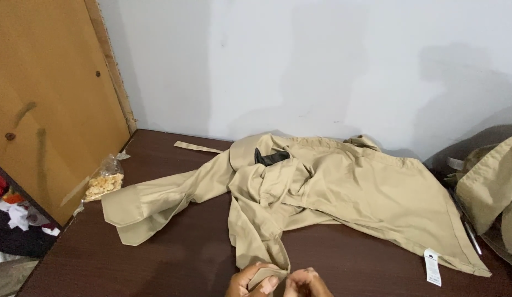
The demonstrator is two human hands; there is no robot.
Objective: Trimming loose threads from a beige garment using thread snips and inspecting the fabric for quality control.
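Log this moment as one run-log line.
left hand: pinching cuff of beige shirt | right hand: closed beside it, contact unclear | shirt: spread on dark table | snack bag: left edge

One tan shirt (333,192) lies spread on one dark wooden table (173,258). Two hands meet at the near edge of the table, a left hand (250,280) and a right hand (305,283), both at one shirt cuff (267,264). One white tag (432,268) hangs at the hem on the shirt's right. One clear bag of snacks (103,184) sits left of the shirt. One pile of tan cloth (487,187) lies right of the shirt. One wooden board (52,93) stands left of the table.
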